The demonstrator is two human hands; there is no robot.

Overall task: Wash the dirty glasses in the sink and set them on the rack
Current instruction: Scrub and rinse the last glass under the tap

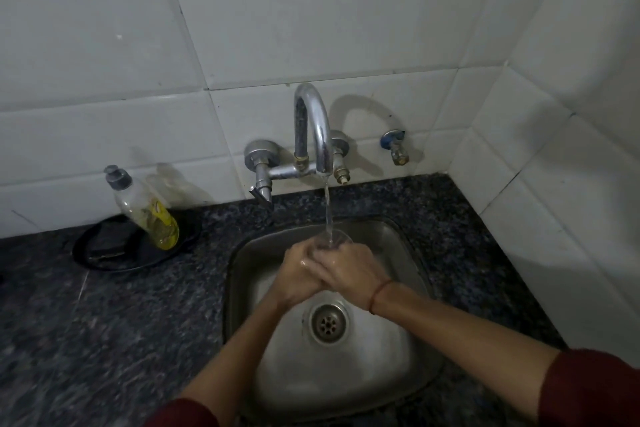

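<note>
Head view: both hands meet over the sink and close round a clear glass (331, 240). Only its rim and upper wall show above the fingers. The left hand (297, 271) wraps it from the left with curled fingers, and the right hand (350, 270) wraps it from the right, its fingers lying over those of the left. The glass is upright or nearly so, held above the back half of the basin, right under the spout. A thin stream of water (327, 210) falls straight into its mouth; how full the glass is cannot be told. The skin of both hands shines wet.

A red thread (379, 294) circles the right wrist, and dark red sleeves (588, 390) are pushed up both forearms.

The steel sink (239, 255) is square with rounded corners, and its round drain (328, 322) sits below the hands. The basin is wet and holds no standing water that can be seen. The chrome tap (311, 125) arches out of the white tiled wall (311, 28) between two valve bodies. A smaller valve (395, 146) with a blue part sits on the tiles to its right.

On the dark speckled counter (104, 322) left of the sink, a clear pump bottle (145, 208) leans back against the wall. It is about a third full of yellow liquid, and the print on its yellow label is too blurred to read. It stands in a shallow black round tray (85, 255), where a dark flat object lies beside it.
</note>
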